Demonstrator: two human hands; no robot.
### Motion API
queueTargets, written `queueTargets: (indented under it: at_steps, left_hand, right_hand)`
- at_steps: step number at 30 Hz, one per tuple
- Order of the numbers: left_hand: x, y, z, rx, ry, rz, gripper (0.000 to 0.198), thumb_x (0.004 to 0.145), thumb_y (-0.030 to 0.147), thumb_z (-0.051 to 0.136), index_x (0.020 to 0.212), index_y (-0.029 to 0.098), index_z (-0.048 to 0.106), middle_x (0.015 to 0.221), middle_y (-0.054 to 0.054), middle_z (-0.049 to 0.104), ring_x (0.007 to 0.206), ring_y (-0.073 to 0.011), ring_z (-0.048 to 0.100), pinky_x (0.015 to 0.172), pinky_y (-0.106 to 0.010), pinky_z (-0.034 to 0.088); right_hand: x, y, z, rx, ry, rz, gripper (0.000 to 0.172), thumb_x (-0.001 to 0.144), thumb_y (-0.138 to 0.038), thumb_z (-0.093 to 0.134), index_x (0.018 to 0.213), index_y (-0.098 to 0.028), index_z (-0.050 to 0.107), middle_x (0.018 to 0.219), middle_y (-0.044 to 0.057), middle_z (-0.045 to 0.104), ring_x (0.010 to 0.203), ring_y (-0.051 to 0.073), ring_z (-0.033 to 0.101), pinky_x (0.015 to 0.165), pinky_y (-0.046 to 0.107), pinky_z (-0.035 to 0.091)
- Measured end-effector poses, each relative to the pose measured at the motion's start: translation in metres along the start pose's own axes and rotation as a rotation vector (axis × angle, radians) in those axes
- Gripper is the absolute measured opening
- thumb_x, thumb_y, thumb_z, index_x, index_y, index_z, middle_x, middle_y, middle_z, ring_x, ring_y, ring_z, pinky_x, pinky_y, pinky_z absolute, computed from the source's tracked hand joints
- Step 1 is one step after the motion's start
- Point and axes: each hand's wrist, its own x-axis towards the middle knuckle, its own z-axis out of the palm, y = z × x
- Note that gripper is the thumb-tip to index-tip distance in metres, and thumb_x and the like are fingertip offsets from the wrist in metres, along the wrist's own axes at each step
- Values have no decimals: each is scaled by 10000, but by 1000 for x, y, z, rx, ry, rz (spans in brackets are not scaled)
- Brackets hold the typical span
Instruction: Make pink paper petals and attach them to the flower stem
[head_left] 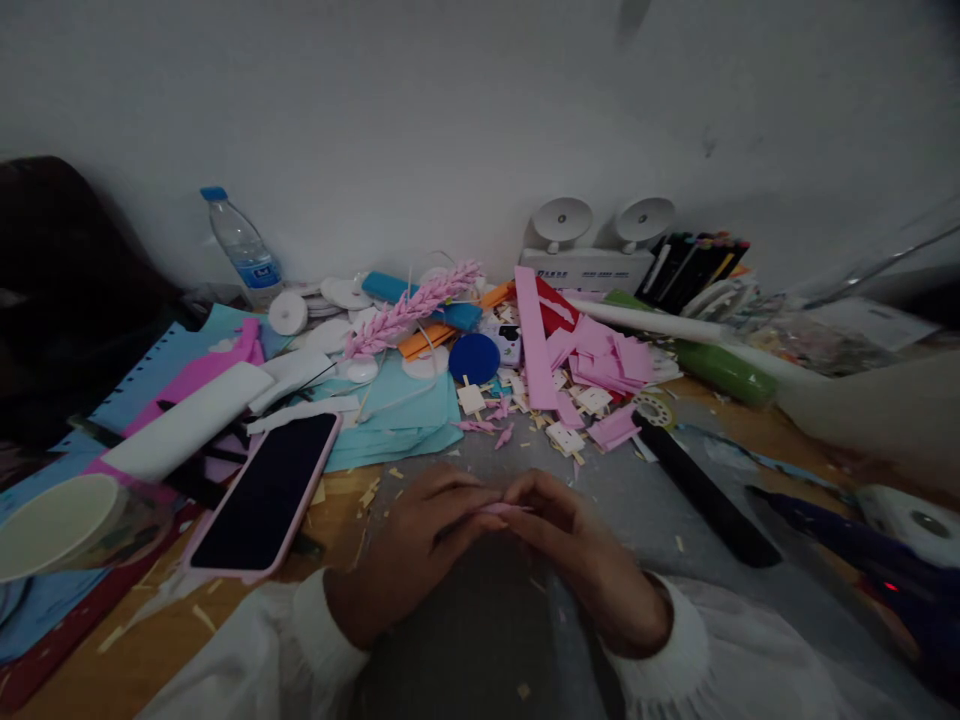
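Both hands meet at the near edge of the work mat. My left hand is closed, pinching a small pink paper piece between thumb and fingers. From the other side, my right hand pinches the same piece, with the fingertips of the two hands close together. Most of the piece is hidden by the fingers, so its full shape does not show. Small twisted pink pieces lie on the mat ahead of the hands. A pink wheat-like stalk rests on the pile behind them.
A phone and a paper cup are at left. Black-handled scissors and a glue gun with a red light lie right. Behind are pink paper strips, a blue round lid and a water bottle.
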Motion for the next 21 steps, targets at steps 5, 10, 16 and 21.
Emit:
queueTargets:
  at_steps: [5,10,16,21]
  left_hand:
    - [-3,-4,6,111,47,71,263,959,287,443,857,142,638,810,-42,633,777,-158,574,711,-276,490]
    - [-2,-2,6,152,36,84,307,970,301,410,769,150,587,755,-29,599,725,-153,546,663,-264,463]
    - [0,5,1,105,-66,-15,290,975,256,383,743,169,533,739,-17,570,714,-155,545,641,-262,461]
    - [-2,6,2,17,-89,-47,225,965,191,365,791,180,508,795,-20,570,753,-158,542,675,-274,472]
  right_hand:
    - [1,2,0,-20,-3,31,279,769,-412,726,818,-181,579,698,-38,553,560,69,454,489,184,343]
    - [1,0,3,-43,13,-23,283,759,-420,730,774,-176,588,683,-35,544,585,81,460,514,196,352]
    - [1,-7,3,-153,-2,-161,224,778,-370,717,765,-188,588,729,-19,567,689,118,529,629,232,430]
    - [-1,-2,2,-223,-29,-278,115,833,-283,665,797,-205,589,791,3,572,762,146,565,704,264,464]
